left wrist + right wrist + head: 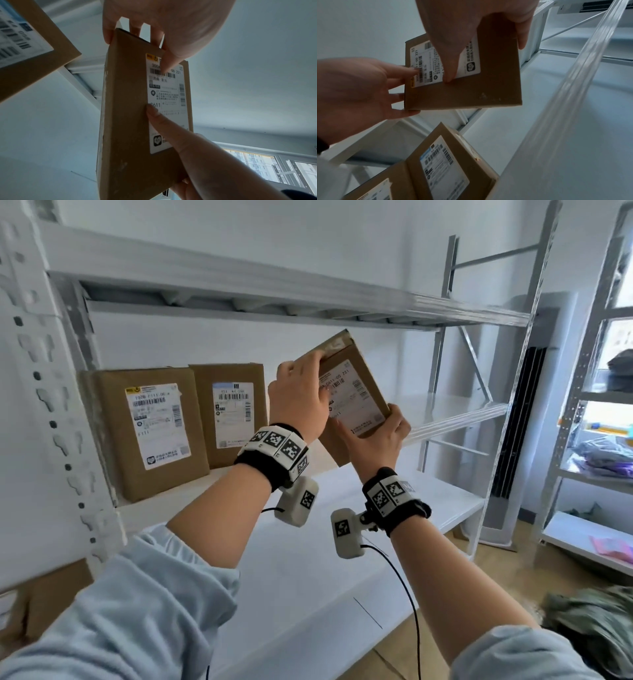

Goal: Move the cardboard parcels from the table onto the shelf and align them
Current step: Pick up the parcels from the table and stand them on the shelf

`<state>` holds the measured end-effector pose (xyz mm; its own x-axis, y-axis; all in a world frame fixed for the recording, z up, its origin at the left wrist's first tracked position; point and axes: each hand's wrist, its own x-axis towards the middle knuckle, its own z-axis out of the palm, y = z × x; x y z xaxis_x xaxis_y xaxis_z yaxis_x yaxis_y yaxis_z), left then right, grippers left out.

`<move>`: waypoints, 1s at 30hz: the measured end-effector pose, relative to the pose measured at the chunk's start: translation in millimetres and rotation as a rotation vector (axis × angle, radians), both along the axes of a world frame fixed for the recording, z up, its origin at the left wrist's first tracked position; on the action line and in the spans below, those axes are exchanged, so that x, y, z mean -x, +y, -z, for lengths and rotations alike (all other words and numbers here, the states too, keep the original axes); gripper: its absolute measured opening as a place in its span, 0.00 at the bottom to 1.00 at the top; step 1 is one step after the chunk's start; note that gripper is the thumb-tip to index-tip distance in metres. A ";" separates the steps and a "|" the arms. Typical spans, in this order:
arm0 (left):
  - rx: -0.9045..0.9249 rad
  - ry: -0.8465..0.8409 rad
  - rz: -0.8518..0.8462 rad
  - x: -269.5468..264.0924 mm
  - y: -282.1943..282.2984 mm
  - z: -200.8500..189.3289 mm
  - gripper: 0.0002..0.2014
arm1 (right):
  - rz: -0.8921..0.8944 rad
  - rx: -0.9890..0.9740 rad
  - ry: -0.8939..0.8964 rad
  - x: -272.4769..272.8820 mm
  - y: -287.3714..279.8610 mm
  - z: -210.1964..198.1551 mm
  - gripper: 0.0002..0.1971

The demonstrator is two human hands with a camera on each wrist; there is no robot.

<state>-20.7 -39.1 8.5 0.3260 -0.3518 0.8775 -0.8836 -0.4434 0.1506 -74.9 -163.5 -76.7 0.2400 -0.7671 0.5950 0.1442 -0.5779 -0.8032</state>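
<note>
Two brown cardboard parcels with white labels stand upright on the white shelf board (pixel 394 508): a large parcel (pixel 150 433) at the left and a smaller parcel (pixel 233 412) beside it. Both hands hold a third parcel (pixel 359 392) tilted in the air, right of those two and above the board. My left hand (pixel 301 395) grips its upper left edge, thumb on the label. My right hand (pixel 373 443) grips its lower corner. The left wrist view shows the held parcel (pixel 130 108) edge-on, with the left hand (pixel 164 31) and the right hand (pixel 173 129). From the right wrist, the held parcel (pixel 488 89) sits between the right hand (pixel 471 29) and the left hand (pixel 359 92).
An upper shelf (pixel 274 289) runs overhead. The board's right half is bare, with a film-wrapped rail (pixel 455 412) behind. A tall white air conditioner (pixel 524 422) and a second rack (pixel 599 412) with clothes stand at the right. Cardboard (pixel 44 604) lies lower left.
</note>
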 end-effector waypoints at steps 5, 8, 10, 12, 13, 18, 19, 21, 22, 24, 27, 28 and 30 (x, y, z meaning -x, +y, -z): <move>0.026 -0.093 -0.028 -39.8 -24.6 -20.1 0.28 | -0.021 0.011 0.004 -44.2 -26.7 -19.8 0.53; 0.010 -0.129 -0.058 -58.6 -41.2 -24.0 0.31 | -0.044 0.001 0.020 -67.1 -40.7 -18.0 0.51; -0.001 -0.137 -0.072 -67.5 -51.5 -22.5 0.31 | -0.063 -0.015 0.039 -80.8 -50.5 -12.1 0.52; -0.024 -0.136 -0.086 -75.6 -60.7 -18.2 0.31 | -0.089 -0.028 0.054 -92.6 -60.0 -6.3 0.52; -0.038 -0.136 -0.097 -80.1 -65.0 -16.3 0.32 | -0.104 -0.032 0.063 -98.2 -64.6 -4.6 0.52; -0.108 -0.099 -0.170 -98.7 -79.6 -13.2 0.31 | -0.157 -0.020 0.145 -123.7 -79.8 2.0 0.52; -0.120 -0.089 -0.186 -101.5 -81.7 -13.1 0.30 | -0.174 -0.018 0.169 -126.8 -80.7 3.1 0.51; -0.137 -0.077 -0.224 -105.5 -83.9 -12.0 0.29 | -0.211 -0.016 0.230 -132.8 -80.9 7.6 0.50; -0.141 -0.074 -0.241 -107.2 -84.6 -11.0 0.28 | -0.224 -0.011 0.263 -135.4 -79.9 10.6 0.49; -0.151 -0.074 -0.275 -108.6 -85.4 -8.4 0.26 | -0.219 0.033 0.335 -140.3 -76.9 18.2 0.48; -0.174 -0.098 -0.321 -107.7 -86.8 -5.5 0.24 | -0.193 0.154 0.463 -147.0 -71.2 27.0 0.47; -0.175 -0.095 -0.328 -107.9 -87.1 -4.9 0.23 | -0.197 0.184 0.486 -149.0 -69.8 29.1 0.47; -0.176 -0.064 -0.347 -109.6 -87.0 -3.9 0.23 | -0.215 0.223 0.510 -151.9 -68.1 30.8 0.45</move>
